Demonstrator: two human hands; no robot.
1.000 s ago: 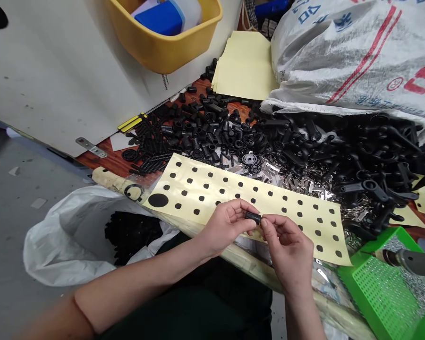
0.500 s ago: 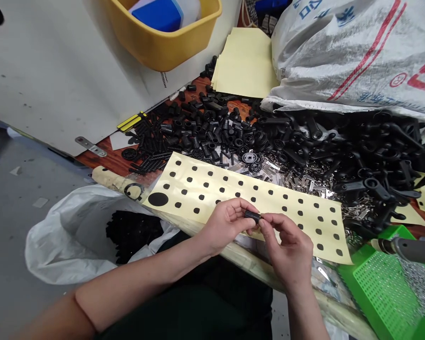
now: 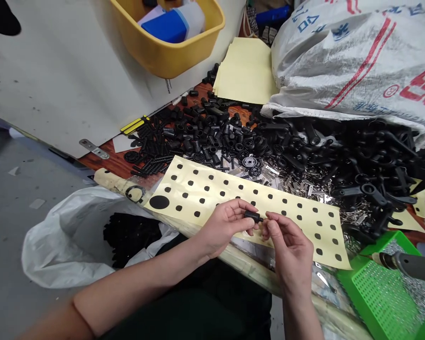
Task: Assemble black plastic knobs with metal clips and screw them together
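My left hand (image 3: 226, 226) pinches a small black plastic cylinder (image 3: 253, 217) between thumb and fingers, just above the near edge of the table. My right hand (image 3: 288, 248) meets it from the right, its fingertips curled against the end of the same part. Both hands hover over a yellow backing sheet (image 3: 212, 186) covered with several black round stickers and one larger black disc. Behind the sheet lie heaps of black plastic sleeves (image 3: 198, 137), black lever-shaped parts (image 3: 357, 156) and small shiny metal clips (image 3: 304, 186).
A yellow tub (image 3: 170, 52) with a blue item stands at the back, blank yellow sheets (image 3: 246, 71) and a woven white sack (image 3: 354, 56) to the right. A green perforated basket (image 3: 378, 293) with a tool handle (image 3: 411, 264) sits at lower right. A white plastic bag (image 3: 74, 236) of black parts hangs at left.
The hands stay together on the small black part; the right fingers have shifted slightly along its end. The view has tilted a little downward.
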